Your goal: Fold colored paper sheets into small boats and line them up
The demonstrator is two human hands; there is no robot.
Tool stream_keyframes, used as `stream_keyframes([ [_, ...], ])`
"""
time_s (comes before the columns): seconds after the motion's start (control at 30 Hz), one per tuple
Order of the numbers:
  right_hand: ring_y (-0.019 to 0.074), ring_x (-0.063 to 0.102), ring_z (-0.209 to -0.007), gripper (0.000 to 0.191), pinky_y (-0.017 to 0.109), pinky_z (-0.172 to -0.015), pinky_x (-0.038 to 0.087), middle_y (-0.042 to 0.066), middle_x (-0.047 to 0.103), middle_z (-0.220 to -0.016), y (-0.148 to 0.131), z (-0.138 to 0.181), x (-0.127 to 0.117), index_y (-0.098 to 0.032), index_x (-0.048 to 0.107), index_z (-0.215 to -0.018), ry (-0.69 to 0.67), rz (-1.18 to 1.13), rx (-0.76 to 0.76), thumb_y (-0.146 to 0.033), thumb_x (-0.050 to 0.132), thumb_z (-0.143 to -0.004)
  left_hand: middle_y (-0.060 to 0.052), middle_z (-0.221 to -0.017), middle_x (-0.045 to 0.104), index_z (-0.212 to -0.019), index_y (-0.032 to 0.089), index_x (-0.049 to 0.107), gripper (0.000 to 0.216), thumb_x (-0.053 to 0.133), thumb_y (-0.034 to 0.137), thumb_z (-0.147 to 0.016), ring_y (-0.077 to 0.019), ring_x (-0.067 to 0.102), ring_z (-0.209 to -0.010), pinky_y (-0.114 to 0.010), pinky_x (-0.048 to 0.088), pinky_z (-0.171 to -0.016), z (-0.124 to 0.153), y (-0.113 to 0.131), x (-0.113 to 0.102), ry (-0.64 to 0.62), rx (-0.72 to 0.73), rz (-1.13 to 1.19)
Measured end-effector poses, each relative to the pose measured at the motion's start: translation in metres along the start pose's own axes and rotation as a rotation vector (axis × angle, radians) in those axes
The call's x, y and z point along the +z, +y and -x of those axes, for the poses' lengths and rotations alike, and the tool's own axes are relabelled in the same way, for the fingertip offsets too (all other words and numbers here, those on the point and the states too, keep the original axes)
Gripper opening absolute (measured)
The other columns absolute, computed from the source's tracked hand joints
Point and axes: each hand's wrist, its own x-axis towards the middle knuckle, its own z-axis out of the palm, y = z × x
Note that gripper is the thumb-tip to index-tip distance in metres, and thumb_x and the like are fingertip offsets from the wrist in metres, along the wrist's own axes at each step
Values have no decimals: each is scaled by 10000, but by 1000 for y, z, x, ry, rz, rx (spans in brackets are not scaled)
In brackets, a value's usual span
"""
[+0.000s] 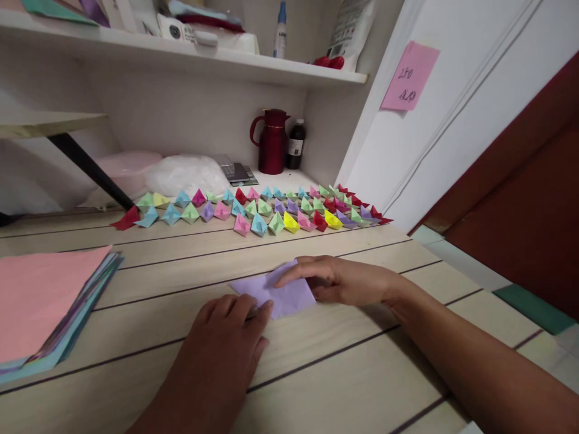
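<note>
A folded lilac sheet of paper (284, 293) lies on the wooden floor in front of me. My left hand (226, 346) rests flat with its fingertips pressing the paper's near left edge. My right hand (337, 280) lies over the paper's right side, fingers stretched along its upper fold. Both hands press the paper down; neither lifts it.
A stack of coloured paper sheets (47, 307), pink on top, sits at the left. Several rows of small folded paper boats (266, 211) in many colours line the floor beyond. A dark red jug (271, 141), a bottle (296, 144) and a white bag (185, 175) stand under the shelf.
</note>
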Motion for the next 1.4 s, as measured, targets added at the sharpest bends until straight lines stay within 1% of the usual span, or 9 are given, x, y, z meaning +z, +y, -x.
stream_keyframes([
  [0.13,176,564,-1047,311,278,-875,454,73,555,-1165,11,-8,9,-237,688,-1113,116,46,-87,-90,580,-861,-84,-1176,646,-1320,297,560,470,513,189,-865,-306,540,-1107,-518,419,-963,0,5,-4,-41,-40,8],
  [0.27,201,546,-1107,106,320,-950,436,83,549,-1165,22,-14,16,-193,703,-945,243,58,-56,-242,646,-871,-90,-1180,644,-1310,281,570,462,538,187,-859,-312,538,-1112,-522,418,-966,0,6,-5,-43,-44,18],
  [0.4,200,568,-1020,150,333,-921,450,68,594,-1051,28,-21,24,-190,667,-920,366,93,-5,-325,672,-855,-76,-1164,645,-1280,284,588,437,541,181,-858,-306,540,-1098,-514,423,-958,1,4,-3,-6,-26,35],
  [0.67,185,572,-900,178,310,-816,460,54,599,-979,28,-29,31,-186,598,-772,442,148,84,-322,698,-828,-83,-1144,646,-1244,246,601,419,565,156,-837,-313,551,-1077,-521,438,-934,3,3,-1,23,-10,38],
  [0.9,155,541,-758,204,280,-701,424,23,573,-884,31,-40,40,-191,601,-774,576,339,205,-342,739,-781,-97,-1157,641,-1212,217,617,384,555,156,-838,-314,553,-1088,-527,432,-950,3,4,1,34,-6,22],
  [1.0,141,527,-720,203,265,-659,393,11,568,-865,32,-44,42,-194,600,-768,602,404,224,-345,736,-779,-116,-1185,632,-1270,200,582,432,533,153,-843,-314,545,-1100,-520,427,-963,4,3,4,71,-2,3],
  [1.07,137,528,-719,192,259,-655,386,7,566,-858,32,-45,43,-194,600,-765,605,419,216,-333,731,-781,-105,-1189,631,-1355,244,511,528,493,116,-842,-303,553,-1086,-514,434,-954,4,3,4,81,8,-6],
  [1.17,139,533,-729,180,256,-659,387,9,568,-857,31,-44,42,-194,598,-763,608,425,206,-321,724,-784,-101,-1196,634,-1403,323,453,650,450,58,-810,-313,559,-1096,-529,437,-940,3,5,0,21,23,-39],
  [1.4,126,520,-693,107,258,-652,386,5,565,-860,47,-33,22,-198,606,-780,692,399,279,-243,703,-779,-145,-1303,600,-1380,309,496,655,388,29,-797,-357,513,-1213,-561,415,-968,2,11,-2,-40,-10,-73],
])
